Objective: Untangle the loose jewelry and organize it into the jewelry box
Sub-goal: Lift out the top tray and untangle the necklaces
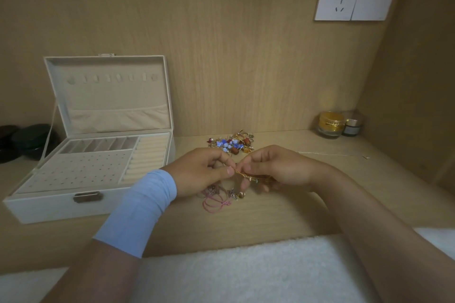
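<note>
Left hand [200,172], right hand [279,170] close together, both pinching gold chain [239,173].

Open desk [189,148] lies between the jewelry box [49,206] and bead pile [231,144]; jars [331,124] crowd the right corner.

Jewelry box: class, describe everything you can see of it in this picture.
The jewelry box is cream-white and stands open at the left of the wooden desk. Its upright lid has hooks and a fabric pocket. Inside are a beige perforated panel, ring rolls and divided slots, all empty. A metal latch sits in front.
</note>
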`<state>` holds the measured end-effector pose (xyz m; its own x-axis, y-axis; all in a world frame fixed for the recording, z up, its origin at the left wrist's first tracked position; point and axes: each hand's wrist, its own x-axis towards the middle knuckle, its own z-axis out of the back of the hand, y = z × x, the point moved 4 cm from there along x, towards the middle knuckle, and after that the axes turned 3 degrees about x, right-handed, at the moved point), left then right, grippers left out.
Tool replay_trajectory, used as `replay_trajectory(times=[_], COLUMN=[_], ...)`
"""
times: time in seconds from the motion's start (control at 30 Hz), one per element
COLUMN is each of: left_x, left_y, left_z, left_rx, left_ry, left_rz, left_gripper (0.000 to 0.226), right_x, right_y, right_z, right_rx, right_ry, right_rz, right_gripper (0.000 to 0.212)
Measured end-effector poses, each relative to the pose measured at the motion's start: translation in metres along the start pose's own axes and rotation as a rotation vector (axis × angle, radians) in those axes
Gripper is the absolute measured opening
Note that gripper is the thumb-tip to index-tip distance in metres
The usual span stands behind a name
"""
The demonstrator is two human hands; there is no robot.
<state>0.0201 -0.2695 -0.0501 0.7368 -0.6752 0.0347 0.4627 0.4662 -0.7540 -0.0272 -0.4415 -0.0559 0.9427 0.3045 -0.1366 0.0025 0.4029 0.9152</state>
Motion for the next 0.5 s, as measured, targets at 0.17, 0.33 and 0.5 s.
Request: replay_trajectory(times=[0.17, 0.33, 0.5], left_x=[-0.001, -0.002, -0.002], left_y=[-0.002, -0.002, -0.005], left_z=[0.000, 0.000, 0.001], left_rx=[0.012, -0.063, -0.026], left_ry=[-0.036, -0.090, -0.103], left_rz=[0.028, 0.138, 0.157], left_gripper=[0.026, 0.029, 0.028], right_x=[-0.002, -0.003, -0.004], right_y=[-0.002, -0.005, -0.007], right_z=[0.002, 0.007, 0.011], right_rx=[0.008, 0.066, 0.087], right_ry=[0.029, -0.011, -0.039], right_rz=[-0.056, -0.084, -0.101], right_gripper=[0.023, 0.027, 0.036])
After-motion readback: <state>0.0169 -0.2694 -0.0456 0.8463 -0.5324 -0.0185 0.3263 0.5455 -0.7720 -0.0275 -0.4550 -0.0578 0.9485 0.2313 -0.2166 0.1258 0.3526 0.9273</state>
